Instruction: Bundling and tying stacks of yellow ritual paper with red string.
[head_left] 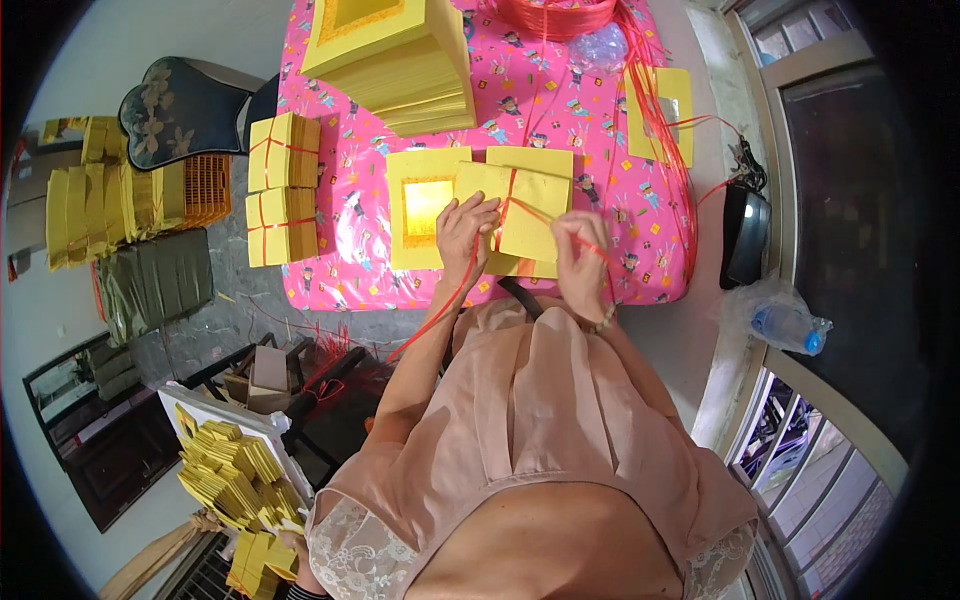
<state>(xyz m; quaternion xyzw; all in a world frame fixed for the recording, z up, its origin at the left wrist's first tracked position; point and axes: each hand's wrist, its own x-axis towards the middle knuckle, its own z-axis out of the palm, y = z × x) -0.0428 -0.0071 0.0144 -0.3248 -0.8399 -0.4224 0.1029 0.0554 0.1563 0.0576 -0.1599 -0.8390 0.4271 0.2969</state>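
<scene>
In front of me lies a bundle of yellow paper, set slightly askew, with a red plastic strip crossing its top. My left hand rests at the bundle's left edge, its fingers closed on the strip near the crossing. A long tail of the strip hangs from that hand over my forearm. To the right, my right hand pinches another length of the strip, which stretches tight from the crossing. Partly beneath the bundle are flat yellow sheets, and one sheet with a shiny gold square shows at the left.
A tall stack of yellow paper stands behind, near a red strip coil. Tied bundles sit at the pink table's left edge. Left are a chair and piled yellow bundles, where another person's hand reaches in.
</scene>
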